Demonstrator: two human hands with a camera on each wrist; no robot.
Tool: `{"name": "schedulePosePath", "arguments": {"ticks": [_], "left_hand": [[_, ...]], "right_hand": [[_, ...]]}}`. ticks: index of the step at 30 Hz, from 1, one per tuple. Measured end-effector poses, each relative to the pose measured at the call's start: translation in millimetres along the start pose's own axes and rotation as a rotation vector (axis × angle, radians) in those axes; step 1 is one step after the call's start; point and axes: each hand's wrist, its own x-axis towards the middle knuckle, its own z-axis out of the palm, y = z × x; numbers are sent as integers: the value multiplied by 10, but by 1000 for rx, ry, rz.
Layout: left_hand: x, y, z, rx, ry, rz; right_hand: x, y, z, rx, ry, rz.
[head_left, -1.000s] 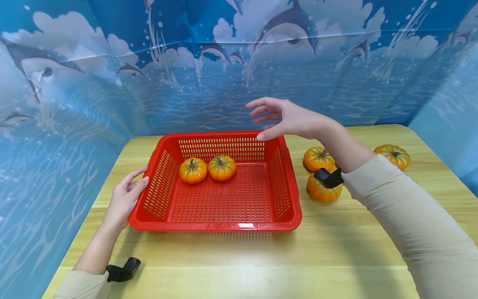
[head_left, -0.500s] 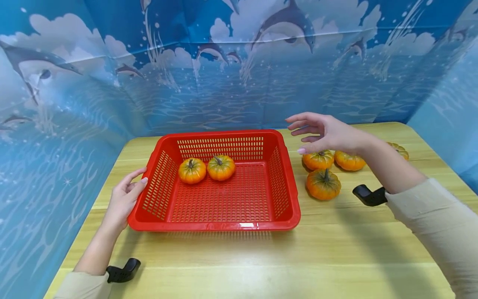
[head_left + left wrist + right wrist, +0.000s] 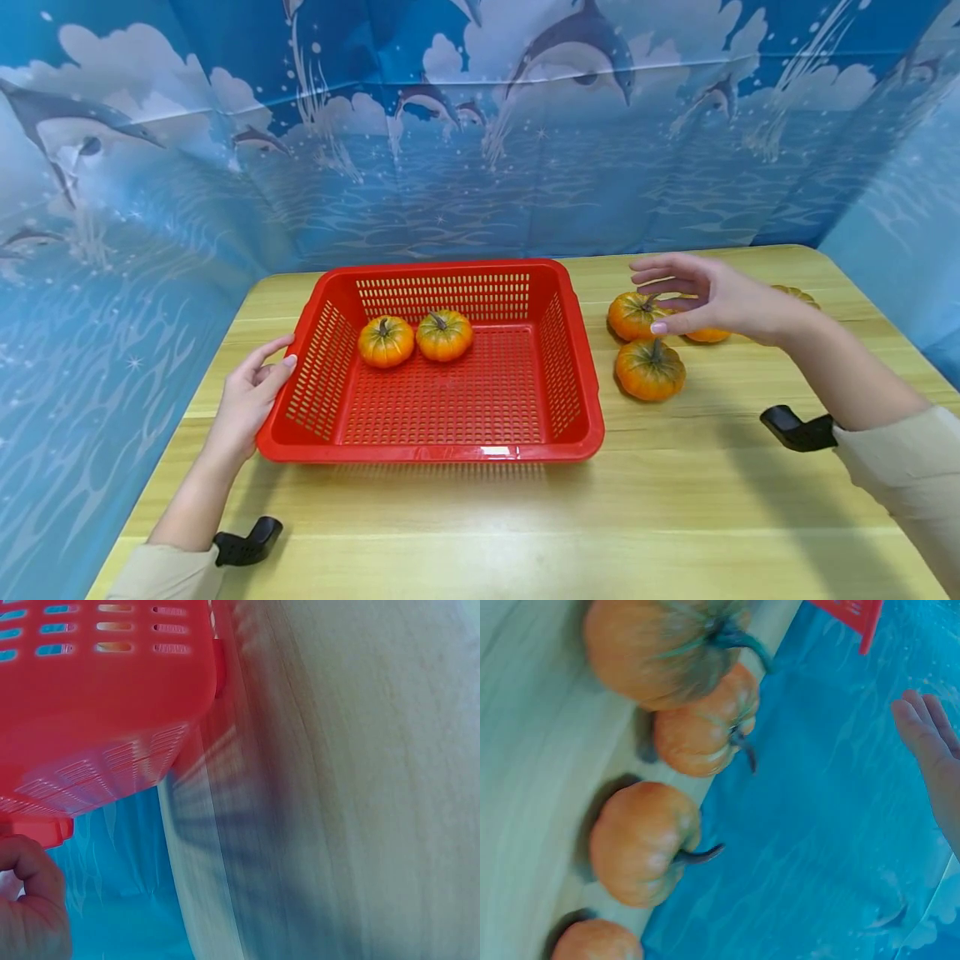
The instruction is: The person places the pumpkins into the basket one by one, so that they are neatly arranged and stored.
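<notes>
My left hand (image 3: 243,400) holds the left rim of a red plastic basket (image 3: 450,454), thumb and index finger at its edge. The left wrist view shows curled fingers below the basket wall (image 3: 112,697). Inside, two small orange pumpkins (image 3: 386,342) lie side by side toward the back left. Over the pumpkins to the right of the basket hovers my right hand (image 3: 723,302), fingers loosely spread and nothing in it. A back pumpkin (image 3: 630,315) and a front pumpkin (image 3: 649,372) show by its thumb; another pumpkin (image 3: 707,335) is partly hidden under the hand.
Farther right, a pumpkin (image 3: 797,293) peeks out behind my right hand. The wooden table (image 3: 480,542) ends at a blue dolphin-print curtain (image 3: 450,183) behind and on both sides. Black wrist mounts (image 3: 249,542) stick out from both wrists.
My right hand has moved from above the basket's back right corner rightward and lower, over the pumpkins on the table. The left hand and basket stay in place.
</notes>
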Motion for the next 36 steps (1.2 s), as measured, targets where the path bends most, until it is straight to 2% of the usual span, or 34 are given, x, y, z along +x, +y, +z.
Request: {"name": "schedulePosePath", "arguments": {"ticks": [6, 10, 18, 26, 36], "left_hand": [[1, 0, 0, -14, -8, 0], [-2, 6, -4, -16, -10, -4], [-11, 13, -3, -13, -18, 24], [-3, 6, -11, 13, -7, 11], [1, -4, -15, -6, -12, 10]], "right_hand": [[-181, 156, 15, 6, 29, -27], [-283, 285, 47, 39, 43, -6], [-423, 525, 102, 23, 73, 48], [-491, 711, 171, 32, 91, 71], [-477, 908, 286, 17, 112, 126]]}}
